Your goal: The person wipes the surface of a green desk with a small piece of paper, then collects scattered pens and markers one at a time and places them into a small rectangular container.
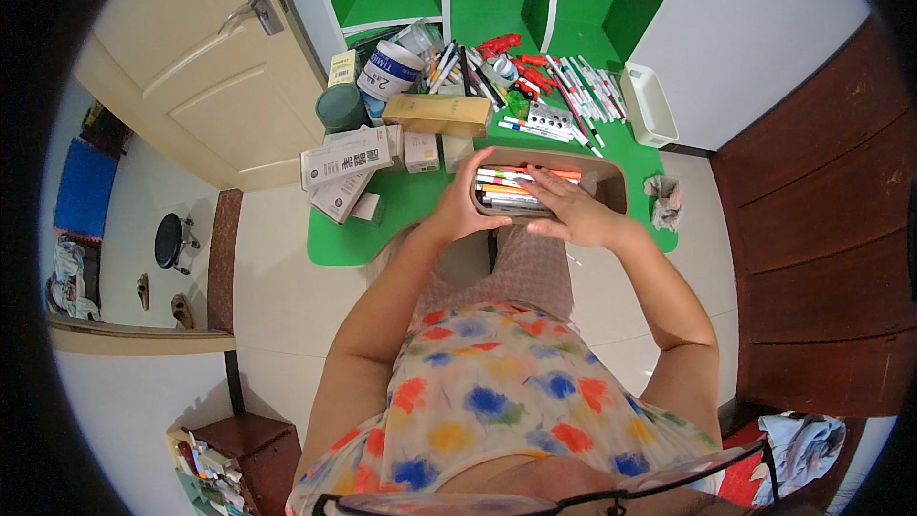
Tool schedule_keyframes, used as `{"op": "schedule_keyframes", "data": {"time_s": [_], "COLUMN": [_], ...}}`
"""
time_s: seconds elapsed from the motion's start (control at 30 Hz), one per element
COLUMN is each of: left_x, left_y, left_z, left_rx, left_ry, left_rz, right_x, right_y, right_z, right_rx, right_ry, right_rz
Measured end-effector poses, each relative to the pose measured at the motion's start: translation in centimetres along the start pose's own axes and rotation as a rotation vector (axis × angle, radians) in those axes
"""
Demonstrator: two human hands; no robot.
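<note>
A brown-beige plastic bin (617,193) is held over the front edge of a green desk (358,247). Several markers (497,194) with white, orange and dark barrels lie side by side in its left part. My left hand (460,203) is wrapped round the bin's left end, thumb along the near side. Across the markers my right hand (581,210) rests with its fingers stretched out flat, covering part of them. Something clear, like plastic, shows at the bin's right end, too unclear to name.
Behind the bin lie loose markers (592,91), red toy pieces (535,72) and a gold box (437,116). White cartons (346,161) and a white tub (390,71) stand left. At the right are an off-white bin (650,105) and a crumpled cloth (664,203). Green shelves (497,0) rise behind.
</note>
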State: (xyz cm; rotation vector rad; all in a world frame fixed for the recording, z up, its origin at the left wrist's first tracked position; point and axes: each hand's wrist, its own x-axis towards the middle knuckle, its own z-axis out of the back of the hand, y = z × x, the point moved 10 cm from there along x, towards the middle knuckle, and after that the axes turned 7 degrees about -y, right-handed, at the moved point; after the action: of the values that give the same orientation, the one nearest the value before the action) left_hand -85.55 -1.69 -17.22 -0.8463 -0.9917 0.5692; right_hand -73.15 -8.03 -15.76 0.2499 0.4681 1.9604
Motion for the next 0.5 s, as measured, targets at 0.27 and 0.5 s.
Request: {"op": "schedule_keyframes", "data": {"time_s": [0.27, 0.5], "left_x": [-0.5, -0.6], "left_y": [2.0, 2.3], "left_z": [-0.7, -0.6], "left_rx": [-0.115, -0.084], "left_ry": [-0.009, -0.029], "left_rz": [0.166, 0.156], "right_x": [-1.9, -1.3], "right_y": [0.1, -1.8], "right_z": [1.8, 3.4], "right_rx": [-0.192, -0.104], "right_ry": [-0.295, -0.348], "right_rz": [0.088, 0.053]}}
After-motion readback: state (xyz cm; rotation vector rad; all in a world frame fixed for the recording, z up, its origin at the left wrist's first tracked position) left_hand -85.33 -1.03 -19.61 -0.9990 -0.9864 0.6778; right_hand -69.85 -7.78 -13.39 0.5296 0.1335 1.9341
